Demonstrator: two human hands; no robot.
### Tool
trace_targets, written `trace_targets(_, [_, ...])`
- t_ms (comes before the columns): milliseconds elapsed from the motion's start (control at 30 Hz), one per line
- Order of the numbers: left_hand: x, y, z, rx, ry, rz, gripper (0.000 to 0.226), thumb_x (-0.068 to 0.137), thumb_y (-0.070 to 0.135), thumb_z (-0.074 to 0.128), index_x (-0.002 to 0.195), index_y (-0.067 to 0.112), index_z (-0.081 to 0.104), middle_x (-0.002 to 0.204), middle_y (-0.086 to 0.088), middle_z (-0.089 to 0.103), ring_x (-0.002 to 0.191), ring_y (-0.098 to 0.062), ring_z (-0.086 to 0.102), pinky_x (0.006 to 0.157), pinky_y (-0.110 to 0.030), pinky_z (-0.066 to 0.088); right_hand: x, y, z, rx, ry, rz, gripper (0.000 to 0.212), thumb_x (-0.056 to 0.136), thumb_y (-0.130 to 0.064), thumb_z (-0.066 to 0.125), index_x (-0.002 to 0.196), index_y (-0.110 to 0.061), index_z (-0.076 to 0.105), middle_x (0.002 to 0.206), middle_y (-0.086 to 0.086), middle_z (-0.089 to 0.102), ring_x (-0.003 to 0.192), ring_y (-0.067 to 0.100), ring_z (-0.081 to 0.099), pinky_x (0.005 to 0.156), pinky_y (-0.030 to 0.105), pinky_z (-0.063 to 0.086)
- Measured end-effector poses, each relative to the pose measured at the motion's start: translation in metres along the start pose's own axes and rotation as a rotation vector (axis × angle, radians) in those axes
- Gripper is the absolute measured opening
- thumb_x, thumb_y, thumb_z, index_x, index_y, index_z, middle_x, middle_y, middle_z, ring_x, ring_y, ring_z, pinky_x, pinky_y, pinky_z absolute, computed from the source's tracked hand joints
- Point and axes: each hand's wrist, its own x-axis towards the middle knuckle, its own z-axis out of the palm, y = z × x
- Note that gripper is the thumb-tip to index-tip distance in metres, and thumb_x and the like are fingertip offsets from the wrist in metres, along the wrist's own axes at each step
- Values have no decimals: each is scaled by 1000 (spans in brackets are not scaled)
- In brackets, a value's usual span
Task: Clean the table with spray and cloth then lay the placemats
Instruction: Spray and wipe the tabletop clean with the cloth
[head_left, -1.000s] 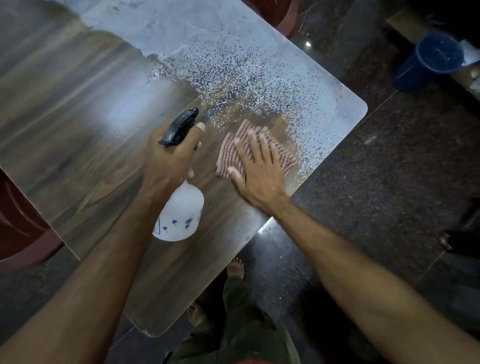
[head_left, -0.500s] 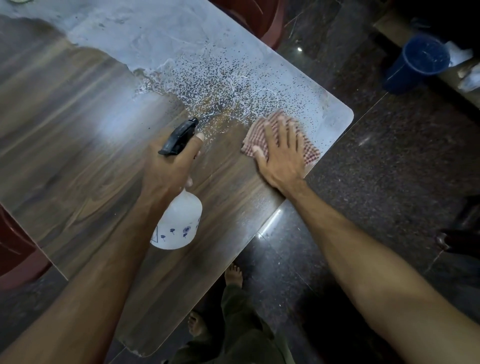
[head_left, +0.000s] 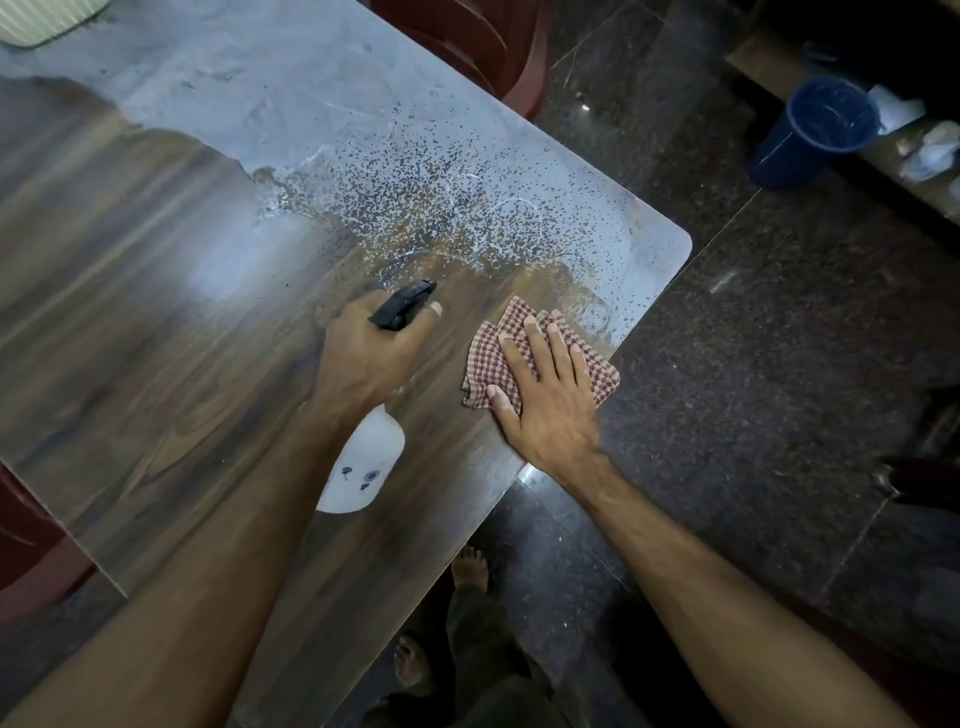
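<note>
Nearest the camera: the person's bare feet (head_left: 470, 566) and dark trousers on the dark speckled floor (head_left: 753, 415), just off the near edge of the table (head_left: 156, 322). Table is wood-grain, rounded corner on the far right.

Spray bottle (head_left: 363, 470): white translucent body with small blue prints, black trigger head. Left hand (head_left: 371, 358) grips its neck, fingers curled round it, index finger stretched along the trigger. Bottle is tilted, base toward the person, nozzle pointing at the table's far right corner; cannot tell whether the base touches the table. Liquid level inside not readable.

Cloth (head_left: 540, 353): red-and-white small check, folded and a bit crumpled, lying flat on the table just right of the bottle's head, at the table's right edge. Right hand (head_left: 545, 389) presses on it palm down, fingers (head_left: 558, 345) straight and slightly spread, thumb out to the left.

Beyond the cloth, toward the far right corner, the table carries a patch of droplets and dark specks over a whitish film; the film runs along the far side.

Farther off: red chair (head_left: 467, 47) past the table's far edge. Blue cup (head_left: 815, 130) on the floor well right of the table, contents not discernible, pale crumpled stuff just beside it.
</note>
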Motion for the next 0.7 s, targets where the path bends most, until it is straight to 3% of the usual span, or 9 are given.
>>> trace_targets(67, [2,8,8,60,-54,25,50,84,55,62,92,5,68,66,-16,63,55,-31,61,54,-41,51,0,1,0,8,18,2,66,98,-58,28,155,-26,31,164,7,19,152,29,13,122,50,12])
trace_targets(167, [7,26,23,134,-150,87,41,88,52,63,92,12,70,63,-4,62,53,-16,54,48,-24,42,-1,-1,-1,9,41,-5,65,98,-58,27,154,-25,32,164,8,20,152,29,14,122,50,13])
trace_targets(267, [12,43,34,165,-207,122,35,90,48,63,90,13,68,62,-1,58,53,-13,51,39,-13,32,-1,-1,-1,26,67,-11,64,98,-57,30,152,-24,37,162,9,26,151,31,18,122,51,15])
trace_targets(367, [14,52,40,151,-193,138,37,88,49,64,73,15,58,58,4,52,53,-13,50,45,-21,34,-2,-1,1,28,100,-11,62,98,-56,32,150,-23,41,161,10,29,150,32,22,121,51,16])
trace_targets(433, [16,54,42,145,-180,154,40,87,50,65,73,14,55,61,3,53,58,-14,51,50,-26,33,-2,-2,1,25,105,-9,62,98,-56,32,150,-24,41,161,9,29,150,31,22,121,51,15])
trace_targets(567, [20,57,43,131,-191,170,40,87,49,66,73,13,55,60,3,50,55,-13,47,46,-16,32,-2,-2,1,33,111,-8,63,97,-57,29,151,-25,39,162,8,26,150,31,20,122,49,11])
trace_targets(700, [27,64,41,122,-185,146,37,89,45,65,70,14,56,60,-1,52,54,-15,47,49,-20,38,-1,-2,2,34,111,-5,63,97,-56,31,151,-25,40,162,9,27,150,31,20,121,51,16])
